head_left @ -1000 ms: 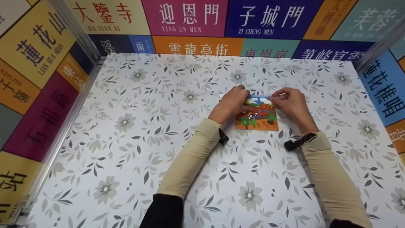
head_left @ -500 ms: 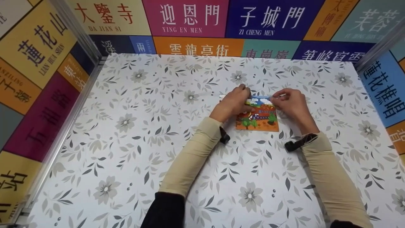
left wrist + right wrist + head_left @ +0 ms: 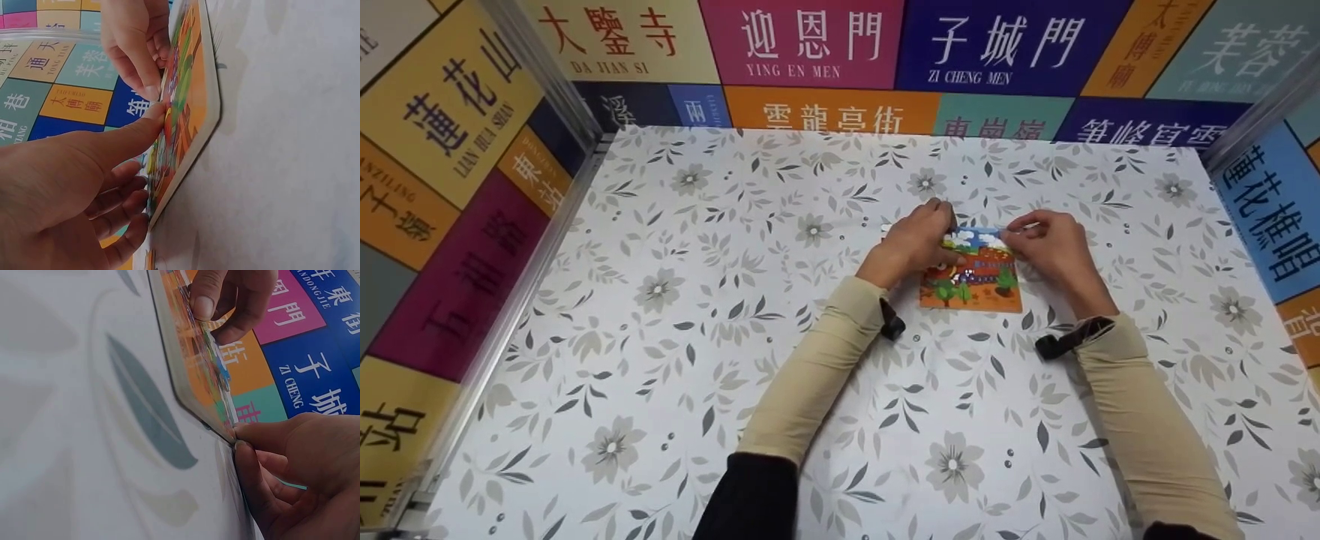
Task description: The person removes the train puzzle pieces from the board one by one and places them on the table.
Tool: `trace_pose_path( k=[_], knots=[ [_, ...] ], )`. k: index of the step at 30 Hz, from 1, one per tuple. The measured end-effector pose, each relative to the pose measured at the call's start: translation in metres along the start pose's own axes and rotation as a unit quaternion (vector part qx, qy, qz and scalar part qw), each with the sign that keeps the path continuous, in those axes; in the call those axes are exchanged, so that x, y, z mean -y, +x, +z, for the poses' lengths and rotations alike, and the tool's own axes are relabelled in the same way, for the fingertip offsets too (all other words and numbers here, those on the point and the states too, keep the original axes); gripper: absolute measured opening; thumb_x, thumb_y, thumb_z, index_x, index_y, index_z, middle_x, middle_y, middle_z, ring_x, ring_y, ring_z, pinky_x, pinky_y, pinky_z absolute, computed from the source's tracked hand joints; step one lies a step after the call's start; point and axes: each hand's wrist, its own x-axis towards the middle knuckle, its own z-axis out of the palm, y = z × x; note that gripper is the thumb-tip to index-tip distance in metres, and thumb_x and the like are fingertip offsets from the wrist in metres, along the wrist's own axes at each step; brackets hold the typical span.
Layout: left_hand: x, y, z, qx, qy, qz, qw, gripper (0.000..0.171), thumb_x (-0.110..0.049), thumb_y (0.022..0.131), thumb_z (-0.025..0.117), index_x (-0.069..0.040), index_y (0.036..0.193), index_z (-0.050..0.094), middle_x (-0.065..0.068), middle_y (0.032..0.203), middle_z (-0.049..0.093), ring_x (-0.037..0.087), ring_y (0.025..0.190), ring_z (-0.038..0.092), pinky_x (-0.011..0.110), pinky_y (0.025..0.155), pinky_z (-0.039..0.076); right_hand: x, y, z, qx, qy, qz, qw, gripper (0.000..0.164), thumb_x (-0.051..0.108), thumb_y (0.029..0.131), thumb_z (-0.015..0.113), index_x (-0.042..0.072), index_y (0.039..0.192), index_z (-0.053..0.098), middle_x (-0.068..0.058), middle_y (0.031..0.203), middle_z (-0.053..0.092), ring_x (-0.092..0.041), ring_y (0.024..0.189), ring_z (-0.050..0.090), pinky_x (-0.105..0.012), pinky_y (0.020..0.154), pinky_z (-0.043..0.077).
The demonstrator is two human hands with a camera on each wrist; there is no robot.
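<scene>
A small square picture puzzle board lies on the table in the head view, printed with orange ground, green trees and a blue sky. My left hand covers its left side. In the left wrist view the left thumb presses on the printed face, while the other fingers curl at the board's edge. My right hand is at the far right corner. Its thumb and index finger pinch that corner in the right wrist view, where the board's pale, thick rim shows. The part under the left hand is hidden.
A flower-patterned white cover spreads over the table. Panels with large characters stand along the back and both sides. A thin white edge pokes out left of the left hand. Black wrist straps hang near the cuffs.
Both hands keep their places on the board. Only a slight shift of the whole head view shows.
</scene>
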Motion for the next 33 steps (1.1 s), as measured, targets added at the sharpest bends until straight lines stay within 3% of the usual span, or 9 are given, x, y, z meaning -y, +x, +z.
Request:
trace_pose_path(
  k=[13,18,23,33],
  knots=[
    [-0.0011,0.0007,-0.0002,-0.014,-0.067,-0.01,0.9976,0.052,-0.038,0.093,0.087,-0.015,0.129,0.057,-0.001,0.118,0.064,0.013,0.1,0.058,0.032,0.089,0.051,-0.0019,-0.0003,0.0006,-0.011,0.001,-0.019,1.0,0.038,0.042,0.099,0.079,0.011,0.121,0.077,0.003,0.09,0.075,-0.008,0.074,0.068,-0.024,0.064,0.051],
    [-0.0007,-0.0006,0.0001,-0.015,-0.091,0.003,0.9957,0.057,-0.034,0.095,0.086,-0.017,0.137,0.052,-0.001,0.119,0.067,0.012,0.103,0.062,0.032,0.09,0.054,-0.0026,-0.0002,0.0004,-0.007,0.01,-0.019,1.0,0.037,0.041,0.099,0.08,0.011,0.121,0.077,0.004,0.089,0.076,-0.009,0.074,0.069,-0.025,0.062,0.051],
    [0.0001,-0.0004,0.001,-0.013,-0.079,0.019,0.9966,0.057,-0.034,0.098,0.083,-0.021,0.146,0.056,-0.001,0.124,0.069,0.011,0.108,0.064,0.032,0.094,0.055,-0.0027,-0.0004,0.0006,-0.001,0.015,-0.016,1.0,0.039,0.042,0.099,0.081,0.011,0.123,0.076,0.003,0.09,0.077,-0.01,0.076,0.07,-0.025,0.064,0.052],
    [-0.0025,0.0026,0.0027,-0.01,-0.061,0.035,0.9975,0.043,-0.03,0.098,0.083,-0.016,0.138,0.072,0.0,0.124,0.073,0.01,0.109,0.068,0.028,0.096,0.056,-0.0025,-0.0017,0.0001,-0.004,0.015,-0.024,1.0,0.041,0.044,0.099,0.08,0.011,0.122,0.076,0.002,0.093,0.079,-0.009,0.077,0.07,-0.024,0.066,0.053]
  ],
)
